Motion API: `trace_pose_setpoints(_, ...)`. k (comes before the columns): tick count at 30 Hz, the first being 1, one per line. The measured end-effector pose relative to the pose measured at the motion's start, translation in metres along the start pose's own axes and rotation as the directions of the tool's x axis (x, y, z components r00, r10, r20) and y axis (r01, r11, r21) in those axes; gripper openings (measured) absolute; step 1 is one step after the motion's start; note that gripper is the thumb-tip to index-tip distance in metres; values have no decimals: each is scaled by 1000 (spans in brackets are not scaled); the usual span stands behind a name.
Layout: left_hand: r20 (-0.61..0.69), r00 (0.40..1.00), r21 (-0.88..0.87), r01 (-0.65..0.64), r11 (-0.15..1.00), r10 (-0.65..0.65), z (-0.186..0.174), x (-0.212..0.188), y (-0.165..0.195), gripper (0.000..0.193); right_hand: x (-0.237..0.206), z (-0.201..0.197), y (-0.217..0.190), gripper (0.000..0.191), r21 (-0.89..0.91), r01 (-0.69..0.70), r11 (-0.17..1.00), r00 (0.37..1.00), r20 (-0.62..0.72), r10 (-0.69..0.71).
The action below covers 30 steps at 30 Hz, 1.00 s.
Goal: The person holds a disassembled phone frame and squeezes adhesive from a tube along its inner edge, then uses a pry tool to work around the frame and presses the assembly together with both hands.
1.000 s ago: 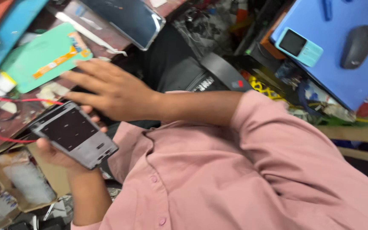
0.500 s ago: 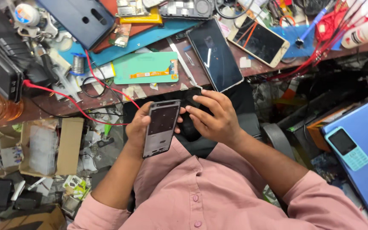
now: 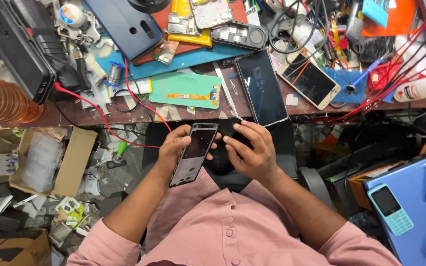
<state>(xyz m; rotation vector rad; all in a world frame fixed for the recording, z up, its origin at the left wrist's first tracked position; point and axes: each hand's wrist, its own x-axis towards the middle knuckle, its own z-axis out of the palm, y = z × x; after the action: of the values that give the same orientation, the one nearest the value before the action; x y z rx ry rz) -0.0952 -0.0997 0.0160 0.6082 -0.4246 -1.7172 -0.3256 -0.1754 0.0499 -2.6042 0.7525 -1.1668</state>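
Phone frame held over the lap, just below the cluttered tabletop [image 3: 183,116].

The left hand [image 3: 173,148] grips a dark phone frame [image 3: 194,153] along its edge; the frame's long axis runs steeply, its top end tilted up and to the right toward the tabletop, its lower end toward the pink shirt [image 3: 232,226]. The right hand [image 3: 252,150] is half-curled just beside the frame's upper part, fingertips close to it; whether they touch it, or pinch some small part, cannot be made out. A black smartphone [image 3: 261,88] lies on the tabletop edge above that hand. The left thumb covers part of the frame's side, and the black thing beneath both hands is mostly hidden.
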Motion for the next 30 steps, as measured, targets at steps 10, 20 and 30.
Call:
trace_pose_setpoints(10, 410, 892, 712, -442, 545, 189, 14, 2, 14, 38, -7, -1, -1, 27, 21, 85, 996, 995, -55, -84)
trace_pose_setpoints(20, 669, 737, 674, -546, -498, 98, 57, 47, 85, 41, -10, 12, 16, 32, -31, 104, 994, 966, -236, -108)
trace_pose_setpoints(30, 644, 765, 627, -527, -573, 1, 39, 99, 96, 49, -10, 14, 13, 28, -30, 155, 987, 977, -146, -158)
